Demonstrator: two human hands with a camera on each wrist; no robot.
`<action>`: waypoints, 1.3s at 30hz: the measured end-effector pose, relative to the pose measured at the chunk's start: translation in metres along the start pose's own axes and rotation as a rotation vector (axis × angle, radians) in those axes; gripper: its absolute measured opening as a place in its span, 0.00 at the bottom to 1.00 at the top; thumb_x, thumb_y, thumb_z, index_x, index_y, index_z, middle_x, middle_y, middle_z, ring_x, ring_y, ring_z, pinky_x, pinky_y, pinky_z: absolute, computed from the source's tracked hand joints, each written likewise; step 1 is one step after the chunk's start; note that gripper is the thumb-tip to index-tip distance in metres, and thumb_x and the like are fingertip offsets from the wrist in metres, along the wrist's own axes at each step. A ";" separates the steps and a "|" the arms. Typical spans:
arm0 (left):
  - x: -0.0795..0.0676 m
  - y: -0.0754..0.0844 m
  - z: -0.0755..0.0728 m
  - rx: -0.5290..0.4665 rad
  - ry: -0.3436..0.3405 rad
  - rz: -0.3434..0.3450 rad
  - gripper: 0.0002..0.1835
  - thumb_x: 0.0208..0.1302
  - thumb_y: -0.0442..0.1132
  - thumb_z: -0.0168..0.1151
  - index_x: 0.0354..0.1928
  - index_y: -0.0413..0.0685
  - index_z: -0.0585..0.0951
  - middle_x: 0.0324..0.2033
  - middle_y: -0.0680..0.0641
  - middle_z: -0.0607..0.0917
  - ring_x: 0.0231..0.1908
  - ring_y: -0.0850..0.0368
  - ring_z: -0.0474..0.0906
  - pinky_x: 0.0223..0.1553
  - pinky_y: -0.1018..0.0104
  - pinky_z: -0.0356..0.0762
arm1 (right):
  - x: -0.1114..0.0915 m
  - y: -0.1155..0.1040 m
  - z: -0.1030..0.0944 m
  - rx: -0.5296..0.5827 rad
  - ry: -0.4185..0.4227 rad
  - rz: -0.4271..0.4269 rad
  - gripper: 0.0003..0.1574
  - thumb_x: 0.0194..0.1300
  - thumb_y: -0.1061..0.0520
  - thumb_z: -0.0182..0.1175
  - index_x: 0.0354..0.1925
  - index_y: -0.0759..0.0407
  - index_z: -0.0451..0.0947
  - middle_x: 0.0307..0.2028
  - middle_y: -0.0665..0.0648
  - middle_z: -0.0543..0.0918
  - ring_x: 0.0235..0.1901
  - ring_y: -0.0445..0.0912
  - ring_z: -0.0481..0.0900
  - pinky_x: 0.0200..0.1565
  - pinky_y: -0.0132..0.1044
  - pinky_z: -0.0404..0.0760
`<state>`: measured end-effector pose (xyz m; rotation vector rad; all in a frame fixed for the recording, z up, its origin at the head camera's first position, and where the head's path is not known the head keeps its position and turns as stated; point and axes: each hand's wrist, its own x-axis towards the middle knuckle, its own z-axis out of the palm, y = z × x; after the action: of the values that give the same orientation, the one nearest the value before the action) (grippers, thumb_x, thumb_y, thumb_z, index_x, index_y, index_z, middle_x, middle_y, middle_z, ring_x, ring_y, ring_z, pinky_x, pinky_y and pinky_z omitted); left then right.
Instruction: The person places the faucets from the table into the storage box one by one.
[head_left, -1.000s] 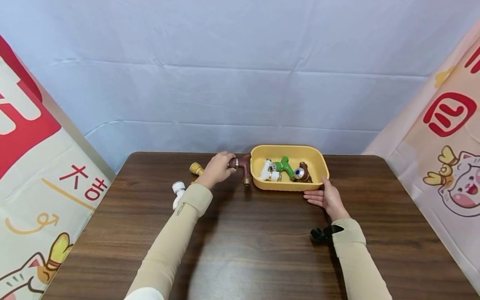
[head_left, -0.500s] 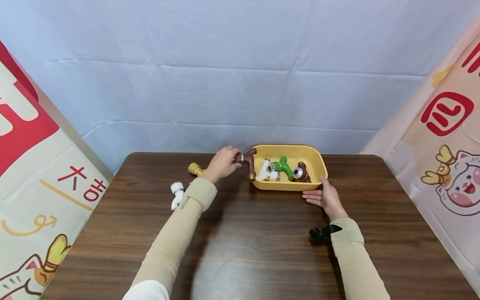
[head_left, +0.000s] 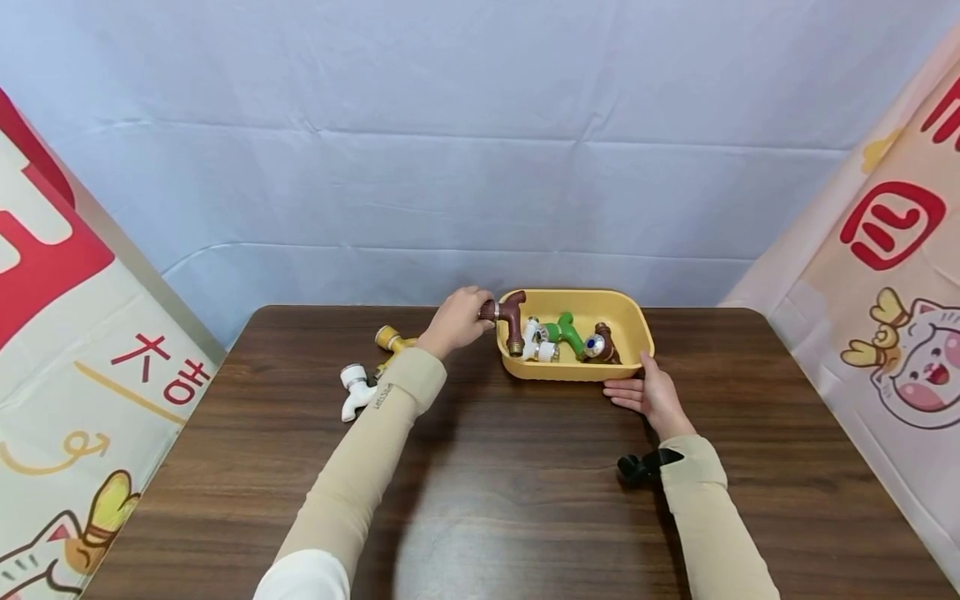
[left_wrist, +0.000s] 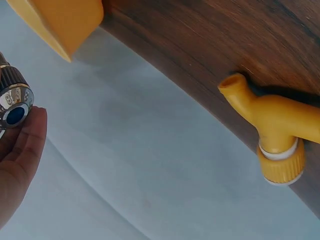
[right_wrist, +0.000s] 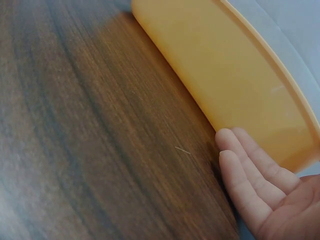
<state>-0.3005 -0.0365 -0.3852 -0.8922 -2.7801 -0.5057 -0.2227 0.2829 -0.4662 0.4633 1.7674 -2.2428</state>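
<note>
My left hand (head_left: 459,319) grips a brown faucet (head_left: 512,315) by its ribbed handle, with its body above the left end of a yellow basin (head_left: 637,321). In the left wrist view, the chrome cap with a blue centre (left_wrist: 16,107) shows beside my fingertips. Inside the basin lie a white faucet (head_left: 531,333), a green faucet (head_left: 566,333) and another brown faucet (head_left: 606,346). At the basin's front right corner is my right hand (head_left: 658,396), its thumb at the rim and its straight fingers (right_wrist: 242,175) against the outer wall.
Left of the basin, a yellow faucet (head_left: 390,340) and a white faucet (head_left: 356,390) lie on the dark wooden table (head_left: 525,483). A black strap piece (head_left: 641,467) is at my right wrist. Pale cloth (head_left: 480,208) hangs behind the table's back edge.
My left hand has carried the brown faucet right and upward, from beside the basin to above its left end. The right hand stays at the corner.
</note>
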 end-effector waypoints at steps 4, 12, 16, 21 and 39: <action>0.005 0.003 0.002 0.001 -0.010 0.001 0.18 0.55 0.37 0.66 0.48 0.39 0.78 0.37 0.43 0.79 0.39 0.49 0.74 0.42 0.58 0.71 | 0.000 0.000 0.000 -0.003 -0.001 -0.003 0.44 0.71 0.38 0.30 0.71 0.60 0.28 0.26 0.58 0.84 0.30 0.48 0.84 0.38 0.41 0.81; 0.015 0.008 0.008 -0.006 -0.052 -0.041 0.20 0.56 0.37 0.66 0.50 0.39 0.77 0.41 0.42 0.79 0.43 0.49 0.74 0.45 0.59 0.71 | -0.001 0.001 0.001 -0.007 -0.001 -0.007 0.44 0.71 0.37 0.30 0.71 0.60 0.28 0.26 0.58 0.84 0.30 0.48 0.84 0.39 0.41 0.81; 0.019 0.010 0.011 -0.021 -0.073 -0.053 0.20 0.56 0.36 0.66 0.50 0.38 0.77 0.42 0.42 0.79 0.44 0.48 0.74 0.46 0.58 0.71 | -0.001 0.000 0.001 0.000 0.000 -0.007 0.44 0.71 0.37 0.31 0.71 0.60 0.28 0.26 0.58 0.84 0.30 0.48 0.84 0.38 0.41 0.81; 0.025 0.013 0.017 -0.019 -0.104 -0.071 0.20 0.56 0.38 0.66 0.50 0.39 0.77 0.43 0.42 0.79 0.44 0.49 0.74 0.45 0.59 0.72 | -0.001 0.001 0.001 0.007 -0.001 -0.006 0.45 0.71 0.37 0.31 0.71 0.60 0.28 0.25 0.58 0.84 0.30 0.48 0.84 0.38 0.41 0.81; 0.038 0.026 0.029 0.062 -0.163 -0.144 0.14 0.56 0.40 0.66 0.43 0.42 0.80 0.38 0.45 0.79 0.40 0.53 0.74 0.41 0.62 0.72 | -0.001 0.000 0.001 0.001 0.000 -0.011 0.44 0.72 0.38 0.31 0.71 0.62 0.28 0.24 0.58 0.84 0.28 0.48 0.84 0.38 0.42 0.81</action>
<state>-0.3177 0.0147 -0.3950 -0.7549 -3.0059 -0.3808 -0.2214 0.2820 -0.4655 0.4544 1.7734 -2.2510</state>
